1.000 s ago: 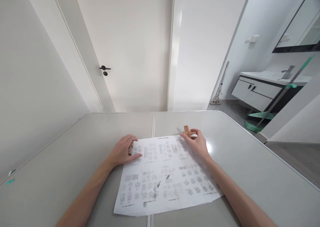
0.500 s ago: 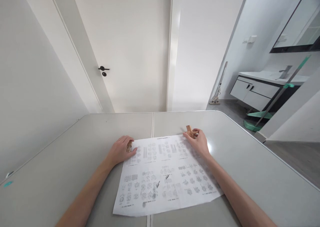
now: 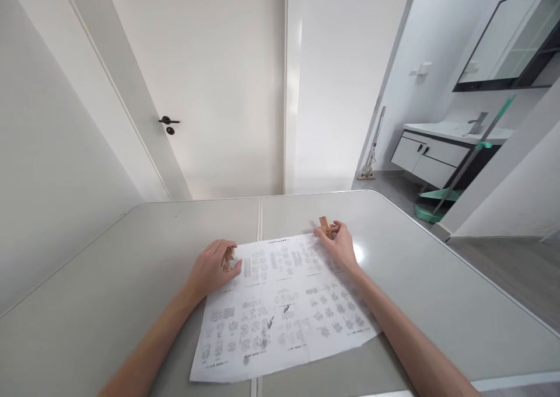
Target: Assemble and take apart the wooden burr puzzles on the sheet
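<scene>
A printed paper sheet (image 3: 301, 340), covered with small grey diagrams and lines of text, lies on the table in front of me. At its upper left corner my left hand (image 3: 210, 270) curls round a small light wooden block puzzle (image 3: 228, 259), most of it hidden by the fingers. By the upper right corner, my right hand (image 3: 342, 247) grips wooden puzzle pieces (image 3: 324, 222) between thumb and fingers. One flat piece points up and away, and another crosses it sideways. How the pieces join is too small to tell.
The pale table (image 3: 114, 280) has a seam down its middle. Beyond it stands a white door with a black handle (image 3: 168, 121). To the right are a mop (image 3: 374, 146), a washbasin cabinet (image 3: 431, 155) and a green dustpan (image 3: 429, 212).
The view has swung slightly to the right, so the room and the sheet appear farther left. Both hands keep their hold on the wooden pieces, with little other movement.
</scene>
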`<act>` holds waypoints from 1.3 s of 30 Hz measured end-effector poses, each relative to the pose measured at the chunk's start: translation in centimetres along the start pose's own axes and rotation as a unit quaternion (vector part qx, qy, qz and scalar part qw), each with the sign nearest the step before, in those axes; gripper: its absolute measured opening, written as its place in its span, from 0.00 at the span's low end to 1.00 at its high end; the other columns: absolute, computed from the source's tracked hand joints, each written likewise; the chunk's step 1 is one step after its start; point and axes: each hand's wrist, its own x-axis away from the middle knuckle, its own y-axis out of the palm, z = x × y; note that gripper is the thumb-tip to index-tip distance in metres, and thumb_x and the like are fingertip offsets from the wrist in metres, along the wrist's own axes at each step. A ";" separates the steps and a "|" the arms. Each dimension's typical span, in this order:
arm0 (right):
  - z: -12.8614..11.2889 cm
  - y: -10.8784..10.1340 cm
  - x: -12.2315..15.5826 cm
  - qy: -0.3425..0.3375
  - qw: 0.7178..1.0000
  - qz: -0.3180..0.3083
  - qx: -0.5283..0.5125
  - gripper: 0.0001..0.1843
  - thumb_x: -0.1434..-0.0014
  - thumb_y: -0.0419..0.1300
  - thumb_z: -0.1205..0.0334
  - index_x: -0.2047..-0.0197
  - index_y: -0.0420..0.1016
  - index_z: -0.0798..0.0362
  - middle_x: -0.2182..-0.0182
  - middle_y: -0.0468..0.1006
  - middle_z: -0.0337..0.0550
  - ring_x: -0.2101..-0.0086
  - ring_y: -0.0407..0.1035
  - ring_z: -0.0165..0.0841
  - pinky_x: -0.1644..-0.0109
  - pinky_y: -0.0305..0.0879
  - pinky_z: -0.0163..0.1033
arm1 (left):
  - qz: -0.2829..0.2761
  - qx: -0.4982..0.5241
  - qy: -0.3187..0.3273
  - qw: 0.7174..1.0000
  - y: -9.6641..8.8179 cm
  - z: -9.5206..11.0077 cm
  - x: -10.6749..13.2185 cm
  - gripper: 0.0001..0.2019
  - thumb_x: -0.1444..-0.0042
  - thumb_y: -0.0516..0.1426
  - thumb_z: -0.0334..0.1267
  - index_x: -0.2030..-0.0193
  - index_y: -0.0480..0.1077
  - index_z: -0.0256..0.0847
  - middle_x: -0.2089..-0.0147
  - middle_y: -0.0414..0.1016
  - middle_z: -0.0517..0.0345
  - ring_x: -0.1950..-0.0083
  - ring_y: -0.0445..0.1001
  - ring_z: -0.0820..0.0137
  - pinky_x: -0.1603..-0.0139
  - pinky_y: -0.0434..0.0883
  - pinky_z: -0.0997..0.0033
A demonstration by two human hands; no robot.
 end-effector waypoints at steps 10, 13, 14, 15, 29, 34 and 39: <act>-0.2 -0.1 0.0 0.010 1.000 0.006 0.007 0.47 0.48 0.63 0.34 0.34 0.62 0.56 0.47 0.76 0.57 0.47 0.71 0.50 0.45 0.67 0.47 | -0.094 0.065 0.063 0.991 1.0 5.6 -0.2 0.12 0.44 0.59 0.39 0.53 0.66 0.45 0.60 0.76 0.55 0.57 0.76 0.60 0.55 0.74 0.59; -0.1 0.0 -0.1 0.007 1.000 0.008 0.008 0.47 0.48 0.63 0.34 0.34 0.62 0.56 0.47 0.76 0.57 0.47 0.71 0.50 0.45 0.67 0.46 | -0.098 0.060 0.067 0.991 1.2 5.6 -0.1 0.12 0.44 0.59 0.39 0.52 0.67 0.45 0.59 0.77 0.54 0.56 0.76 0.59 0.54 0.73 0.58; -0.1 0.0 -0.1 0.006 1.000 0.006 0.008 0.47 0.48 0.63 0.34 0.34 0.62 0.56 0.47 0.76 0.57 0.47 0.71 0.50 0.46 0.67 0.46 | -0.100 0.059 0.068 0.991 1.3 5.6 -0.1 0.12 0.44 0.59 0.39 0.52 0.67 0.45 0.58 0.77 0.53 0.55 0.76 0.58 0.53 0.73 0.58; -0.1 0.0 -0.1 0.006 1.000 0.004 0.009 0.47 0.48 0.63 0.34 0.34 0.62 0.55 0.47 0.76 0.56 0.46 0.71 0.50 0.46 0.67 0.46 | -0.102 0.058 0.069 0.991 1.3 5.6 -0.1 0.13 0.43 0.59 0.39 0.52 0.67 0.45 0.57 0.77 0.53 0.55 0.76 0.58 0.53 0.73 0.57; -2.3 -0.5 0.7 -0.080 0.990 0.097 0.068 0.37 0.43 0.62 0.41 0.39 0.64 0.57 0.41 0.66 0.62 0.38 0.58 0.55 0.34 0.54 0.56 | -0.145 0.089 0.073 0.983 0.4 5.0 -0.6 0.26 0.48 0.65 0.48 0.44 0.66 0.46 0.47 0.75 0.50 0.47 0.74 0.54 0.44 0.71 0.53; -4.7 -1.1 1.9 -0.191 0.968 0.160 0.028 0.19 0.34 0.54 0.52 0.44 0.65 0.52 0.43 0.64 0.57 0.39 0.58 0.49 0.36 0.58 0.57 | -0.154 0.092 0.060 0.982 -0.2 3.2 -0.6 0.31 0.51 0.67 0.53 0.42 0.65 0.47 0.44 0.74 0.48 0.45 0.74 0.52 0.43 0.71 0.52; -6.4 -1.0 3.6 -0.254 0.962 0.091 -0.037 0.14 0.34 0.54 0.58 0.46 0.64 0.50 0.47 0.66 0.55 0.48 0.66 0.45 0.51 0.70 0.49 | -0.173 0.054 0.054 0.982 -0.3 1.7 -0.5 0.30 0.51 0.67 0.57 0.44 0.68 0.48 0.44 0.71 0.50 0.47 0.75 0.53 0.48 0.72 0.57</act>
